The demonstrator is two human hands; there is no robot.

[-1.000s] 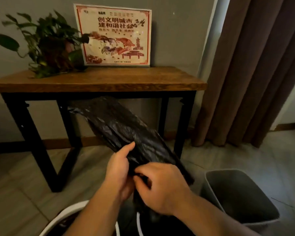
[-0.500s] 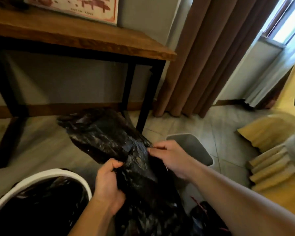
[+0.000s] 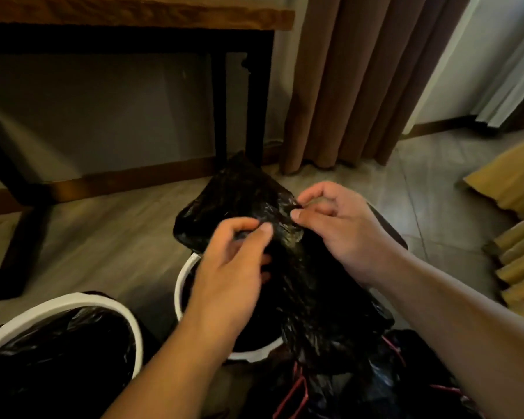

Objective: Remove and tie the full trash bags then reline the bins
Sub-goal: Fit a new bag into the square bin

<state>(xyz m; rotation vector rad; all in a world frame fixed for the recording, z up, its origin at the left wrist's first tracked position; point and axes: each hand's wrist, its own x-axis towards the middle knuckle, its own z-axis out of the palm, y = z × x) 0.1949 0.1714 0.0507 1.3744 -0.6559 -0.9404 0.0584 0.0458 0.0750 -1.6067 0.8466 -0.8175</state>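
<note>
No text, label, brand, number or sign can be read. None is made out on the black trash bag, the left white-rimmed bin, the middle white-rimmed bin, the wooden table or the curtain.

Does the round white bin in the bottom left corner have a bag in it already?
Yes, it is lined: shiny black plastic fills the white bin right up to its rim.

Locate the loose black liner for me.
Centre of the head view: the black liner is pinched by the left hand and right hand above the middle white-rimmed bin, right of the lined bin.
</note>
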